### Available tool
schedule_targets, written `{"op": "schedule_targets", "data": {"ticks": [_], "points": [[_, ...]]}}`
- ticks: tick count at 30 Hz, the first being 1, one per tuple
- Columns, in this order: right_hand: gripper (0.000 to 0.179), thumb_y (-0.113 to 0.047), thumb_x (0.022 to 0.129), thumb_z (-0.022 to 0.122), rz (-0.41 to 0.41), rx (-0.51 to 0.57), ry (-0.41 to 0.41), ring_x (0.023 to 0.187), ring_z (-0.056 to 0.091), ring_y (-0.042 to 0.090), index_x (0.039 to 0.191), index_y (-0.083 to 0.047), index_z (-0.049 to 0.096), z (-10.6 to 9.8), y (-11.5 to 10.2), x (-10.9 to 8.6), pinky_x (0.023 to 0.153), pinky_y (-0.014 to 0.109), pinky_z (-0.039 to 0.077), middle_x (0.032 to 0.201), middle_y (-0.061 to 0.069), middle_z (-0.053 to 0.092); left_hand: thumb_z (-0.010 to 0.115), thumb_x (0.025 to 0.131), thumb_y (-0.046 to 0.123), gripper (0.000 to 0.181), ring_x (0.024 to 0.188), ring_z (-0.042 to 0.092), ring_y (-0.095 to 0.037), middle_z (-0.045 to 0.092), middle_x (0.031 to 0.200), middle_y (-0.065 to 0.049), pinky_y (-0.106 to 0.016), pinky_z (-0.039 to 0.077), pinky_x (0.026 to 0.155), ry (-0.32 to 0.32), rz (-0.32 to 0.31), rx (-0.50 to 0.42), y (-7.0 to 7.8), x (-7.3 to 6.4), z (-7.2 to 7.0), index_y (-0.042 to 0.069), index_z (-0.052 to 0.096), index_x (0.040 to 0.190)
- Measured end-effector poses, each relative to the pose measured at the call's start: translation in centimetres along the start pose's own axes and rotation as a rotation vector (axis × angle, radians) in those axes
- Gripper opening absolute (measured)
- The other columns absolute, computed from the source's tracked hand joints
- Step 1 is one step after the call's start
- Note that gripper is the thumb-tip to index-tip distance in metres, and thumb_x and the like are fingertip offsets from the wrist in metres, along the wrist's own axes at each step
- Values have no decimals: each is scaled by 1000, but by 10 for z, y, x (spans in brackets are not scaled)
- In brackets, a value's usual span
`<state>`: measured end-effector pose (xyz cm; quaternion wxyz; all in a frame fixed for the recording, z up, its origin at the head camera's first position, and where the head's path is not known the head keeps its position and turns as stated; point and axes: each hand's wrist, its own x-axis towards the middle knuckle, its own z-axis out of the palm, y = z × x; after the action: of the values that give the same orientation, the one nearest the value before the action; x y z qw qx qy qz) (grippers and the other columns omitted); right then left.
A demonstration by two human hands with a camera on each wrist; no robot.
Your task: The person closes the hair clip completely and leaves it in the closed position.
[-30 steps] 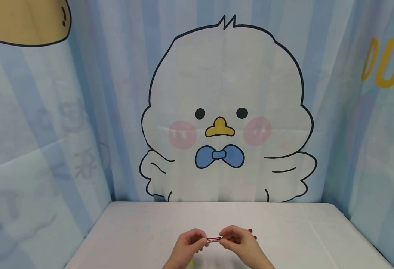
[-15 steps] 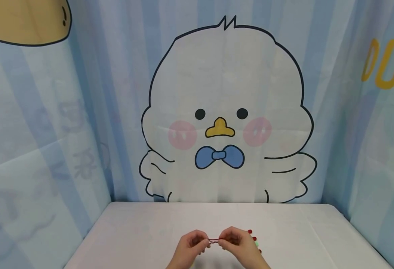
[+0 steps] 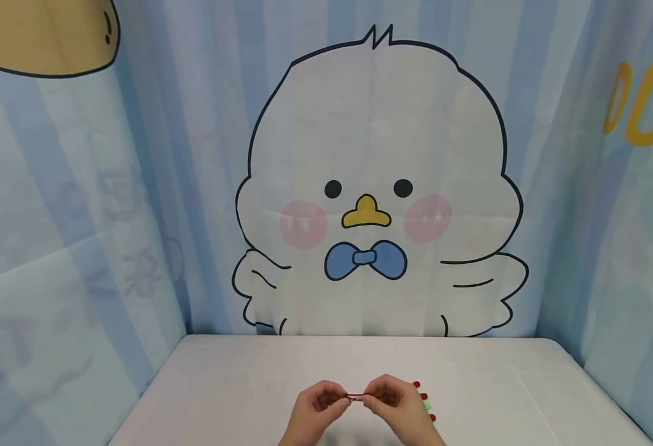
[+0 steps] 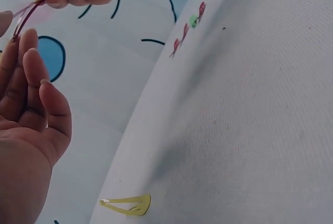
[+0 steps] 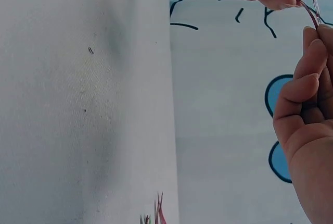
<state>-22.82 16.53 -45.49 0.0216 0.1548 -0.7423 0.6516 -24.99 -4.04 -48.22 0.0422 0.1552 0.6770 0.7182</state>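
Note:
A dark red snap hair clip (image 3: 355, 395) is held above the table between both hands. My left hand (image 3: 315, 410) pinches one end with thumb and fingertips. At the other end my right hand (image 3: 396, 406) pinches it in the same way. From the left wrist, the hair clip (image 4: 27, 20) looks slim, with its strips spread apart. A yellow snap hair clip (image 4: 139, 203) lies on the table below the left hand. Beyond the right hand lies a row of red hair clips (image 3: 424, 396) with a light green one (image 3: 427, 406) among them, partly hidden in the head view.
The table (image 3: 237, 378) has a white cloth cover. Behind it hangs a striped blue curtain (image 3: 209, 155) printed with a large white duck (image 3: 371, 124), and curtains close in both sides.
Both hands stay on the red hair clip and draw slightly closer together. The right hand has shifted a little left, showing more of the clip row; the yellow clip has gone from the head view.

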Motion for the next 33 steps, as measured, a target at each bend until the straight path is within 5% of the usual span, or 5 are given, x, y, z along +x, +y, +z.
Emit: {"op": "schedule_targets", "data": {"ticks": [33], "points": [[13, -11, 88, 78, 8, -180, 122, 65, 57, 10, 88, -3, 68, 14, 6, 2, 60, 25, 49, 78, 2, 66, 77, 86, 9, 9, 67, 60, -16, 69, 76, -3, -27, 48, 62, 185, -10, 155, -1, -3, 8, 3, 70, 86]]}}
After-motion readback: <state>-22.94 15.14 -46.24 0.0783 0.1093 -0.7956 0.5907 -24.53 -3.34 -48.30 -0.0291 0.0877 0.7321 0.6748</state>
